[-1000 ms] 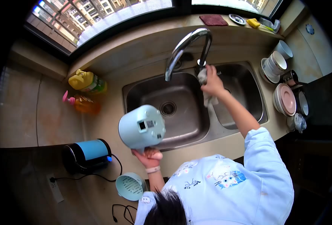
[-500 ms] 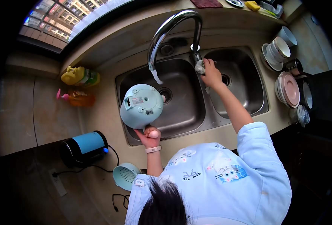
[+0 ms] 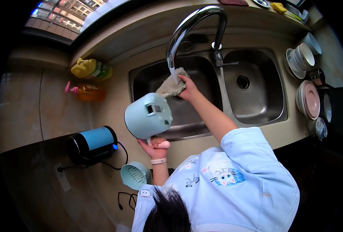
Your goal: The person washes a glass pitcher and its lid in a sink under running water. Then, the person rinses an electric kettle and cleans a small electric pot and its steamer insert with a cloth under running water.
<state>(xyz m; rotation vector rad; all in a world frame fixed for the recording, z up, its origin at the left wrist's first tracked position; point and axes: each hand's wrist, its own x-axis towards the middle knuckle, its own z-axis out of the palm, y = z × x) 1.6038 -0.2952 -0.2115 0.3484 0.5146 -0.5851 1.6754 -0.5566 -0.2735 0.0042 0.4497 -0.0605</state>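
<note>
A light blue pot (image 3: 146,116) is tilted on its side over the left part of the sink, its underside with a socket and small feet facing right. My left hand (image 3: 156,147) is closed round its handle from below. Water runs from the curved chrome faucet (image 3: 183,29) onto a greyish cloth (image 3: 172,83). My right hand (image 3: 188,89) grips the cloth's right side, above the left basin (image 3: 194,120). The cloth's lower left end is close to the pot's upper rim; whether they touch is unclear.
Soap bottles, one yellow (image 3: 87,69) and one orange (image 3: 90,92), stand left of the sink. A blue-and-black appliance (image 3: 94,143), a light blue basket (image 3: 134,174) and black cords lie lower left. Stacked bowls (image 3: 304,56) and pink plates (image 3: 310,99) are at the right.
My right hand has moved left with the cloth, from the faucet's base to under the spout. The pot has turned a little, its underside now facing more to the right.
</note>
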